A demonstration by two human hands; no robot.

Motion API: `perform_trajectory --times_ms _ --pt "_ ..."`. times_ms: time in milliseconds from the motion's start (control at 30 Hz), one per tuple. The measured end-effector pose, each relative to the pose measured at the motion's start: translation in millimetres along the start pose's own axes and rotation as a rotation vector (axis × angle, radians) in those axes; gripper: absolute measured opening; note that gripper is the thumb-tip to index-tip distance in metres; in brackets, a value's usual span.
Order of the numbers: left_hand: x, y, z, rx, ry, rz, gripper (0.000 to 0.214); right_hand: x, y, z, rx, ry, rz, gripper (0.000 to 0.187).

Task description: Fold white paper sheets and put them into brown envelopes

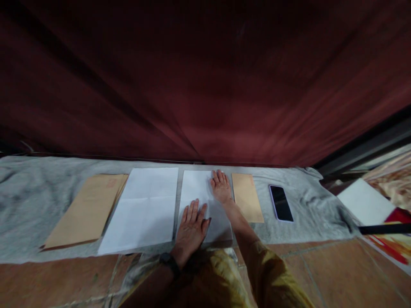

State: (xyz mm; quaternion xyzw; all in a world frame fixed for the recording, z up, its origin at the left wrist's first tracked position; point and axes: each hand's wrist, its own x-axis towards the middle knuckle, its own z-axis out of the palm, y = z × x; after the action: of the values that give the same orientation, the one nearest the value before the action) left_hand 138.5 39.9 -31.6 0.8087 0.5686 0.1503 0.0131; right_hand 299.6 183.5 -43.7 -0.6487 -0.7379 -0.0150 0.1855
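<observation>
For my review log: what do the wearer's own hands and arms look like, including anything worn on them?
The left hand and right hand are ungloved. A dark, watch-like band circles the left wrist. A mustard-yellow sleeve covers part of the right arm, stopping short of the wrist.

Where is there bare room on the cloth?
Bare grey cloth lies left of the large brown paper stack and right of the rectangular black phone. Crowded: the middle, where left hand and right hand rest on white rectangular paper.
</observation>
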Motion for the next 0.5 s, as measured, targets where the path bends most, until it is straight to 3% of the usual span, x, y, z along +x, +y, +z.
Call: perform_trajectory --times_ms 300,500 --pt "-0.7 0.1 -0.8 -0.018 -0.046 0.013 0.058 -115.2 -29.4 -21.0 0.054 -0.048 -0.130 0.055" --pt "-9.3 -3.5 1.4 -0.050 0.002 -0.039 0.059 -139.5 -14.4 -35.4 0.029 -0.044 -0.150 0.055"
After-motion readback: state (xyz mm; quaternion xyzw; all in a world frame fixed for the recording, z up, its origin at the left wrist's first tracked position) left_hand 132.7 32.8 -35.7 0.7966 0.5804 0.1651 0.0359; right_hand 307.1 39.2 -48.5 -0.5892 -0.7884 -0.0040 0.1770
